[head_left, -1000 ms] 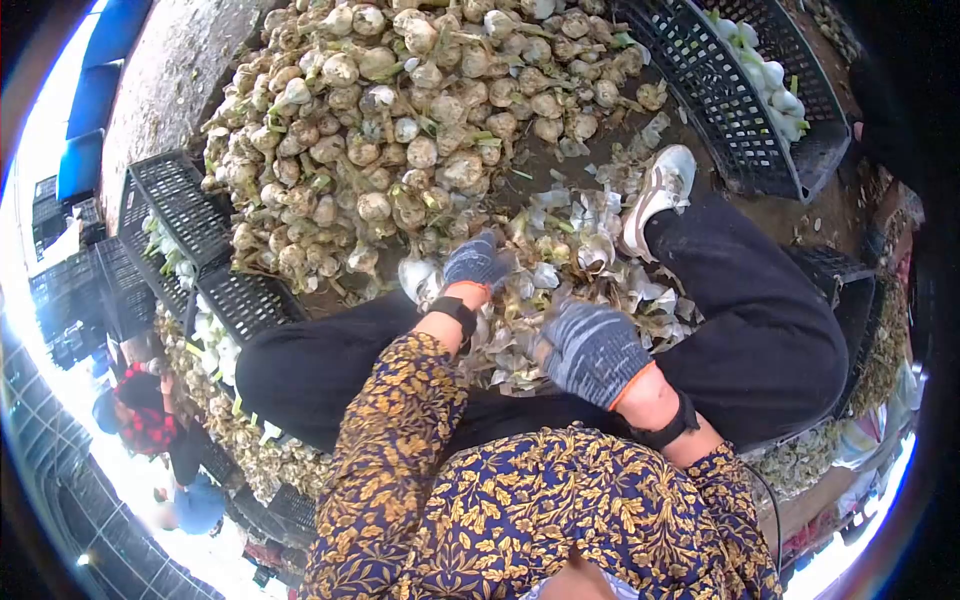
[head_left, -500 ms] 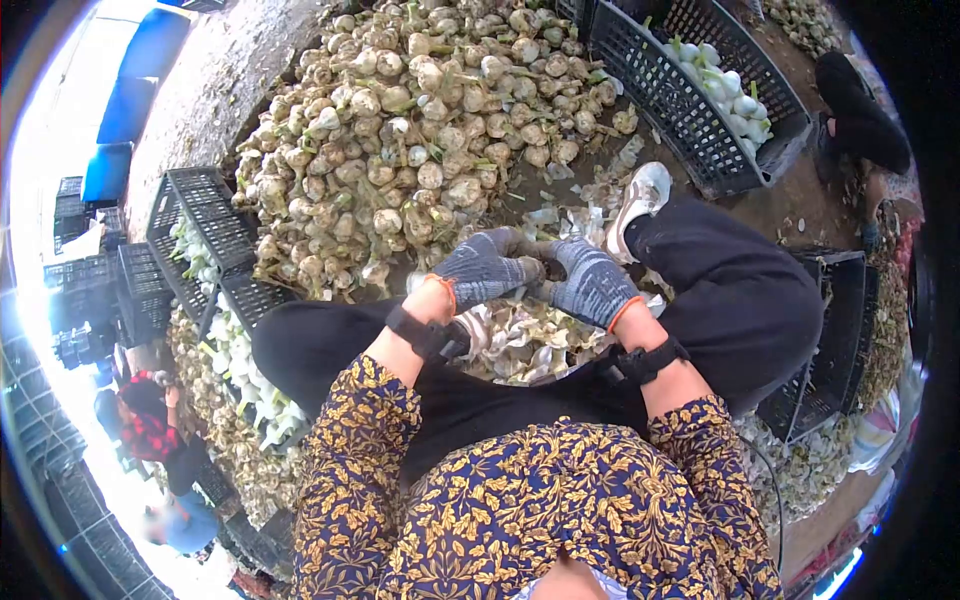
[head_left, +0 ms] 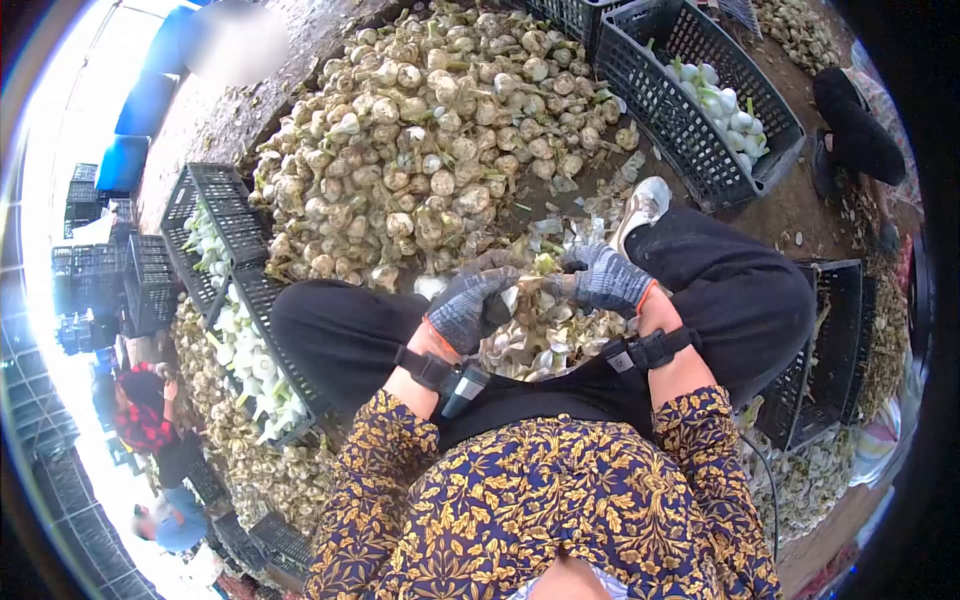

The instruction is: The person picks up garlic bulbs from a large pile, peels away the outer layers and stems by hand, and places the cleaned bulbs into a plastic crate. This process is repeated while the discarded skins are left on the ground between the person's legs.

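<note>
Both hands meet over my lap in grey knit gloves with orange cuffs. My left hand [head_left: 475, 302] is closed around a garlic bulb [head_left: 511, 298], whose white side shows at the fingertips; the rest is hidden by the glove. The fingers of my right hand [head_left: 603, 279] pinch the garlic's loose outer skin, right up against the left fingertips. Between the gloves a pale green piece [head_left: 543, 263] pokes up. Beneath them lies a heap of peeled-off garlic skins [head_left: 545, 345], between my crossed legs.
A large pile of unpeeled garlic [head_left: 430, 140] lies ahead. Black crates of white garlic stand at the upper right [head_left: 690, 125] and left [head_left: 270, 330]. Another black crate [head_left: 825, 350] sits by my right knee. Other people [head_left: 150, 410] are at the left and right edges.
My hands have drawn slightly apart and turned, so white garlic and a pale green piece now show between them. The whole view has shifted a little.
</note>
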A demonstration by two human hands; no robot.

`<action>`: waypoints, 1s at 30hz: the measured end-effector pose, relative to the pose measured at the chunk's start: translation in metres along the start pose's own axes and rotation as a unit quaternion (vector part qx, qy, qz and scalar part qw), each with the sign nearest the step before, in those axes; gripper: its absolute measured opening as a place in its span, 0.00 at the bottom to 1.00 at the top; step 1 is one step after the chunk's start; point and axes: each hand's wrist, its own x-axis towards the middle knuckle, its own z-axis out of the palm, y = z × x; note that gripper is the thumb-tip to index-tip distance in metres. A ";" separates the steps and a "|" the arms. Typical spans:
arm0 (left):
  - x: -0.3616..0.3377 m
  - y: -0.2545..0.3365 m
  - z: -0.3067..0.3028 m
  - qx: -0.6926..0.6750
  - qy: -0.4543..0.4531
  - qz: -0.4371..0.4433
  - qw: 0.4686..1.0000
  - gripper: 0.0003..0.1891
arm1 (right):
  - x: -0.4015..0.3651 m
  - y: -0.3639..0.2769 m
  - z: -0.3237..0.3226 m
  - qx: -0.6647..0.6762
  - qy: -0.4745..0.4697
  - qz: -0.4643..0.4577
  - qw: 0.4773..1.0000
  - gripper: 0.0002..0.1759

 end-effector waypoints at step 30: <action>0.023 -0.027 0.009 0.303 0.105 -0.054 0.946 0.14 | 0.022 0.032 0.027 -0.300 0.154 0.029 0.941 0.15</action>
